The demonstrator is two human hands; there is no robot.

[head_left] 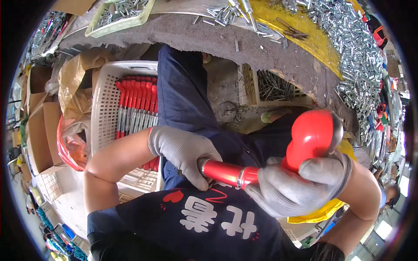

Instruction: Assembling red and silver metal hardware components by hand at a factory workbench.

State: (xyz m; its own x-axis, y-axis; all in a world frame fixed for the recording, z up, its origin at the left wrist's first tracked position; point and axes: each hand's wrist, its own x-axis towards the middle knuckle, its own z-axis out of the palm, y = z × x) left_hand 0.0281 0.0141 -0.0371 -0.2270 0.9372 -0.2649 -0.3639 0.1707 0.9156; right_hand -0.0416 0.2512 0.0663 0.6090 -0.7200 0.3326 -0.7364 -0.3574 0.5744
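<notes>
Across my lap lies a shiny red tube (224, 172) with a silver ring, joined to a thick rounded red handle (310, 135); it looks like a walking cane. My left hand (187, 152), in a grey knit glove, is closed round the tube's left end. My right hand (300, 182), gloved alike, wraps the tube where it meets the handle, thumb against the handle's base. That grip hides the joint. The handle points up and toward the right. At my left, a white plastic basket (104, 93) holds several similar red-handled pieces (137, 102) with silver shafts, side by side.
Ahead is a cloth-covered bench (187, 31) carrying a pale tray (93, 29) of metal parts, a yellow sheet (320, 48) and a heap of small silver parts (355, 56). Under it stands a crate (249, 87) of dark metal pieces. Cardboard boxes (43, 135) stand far left.
</notes>
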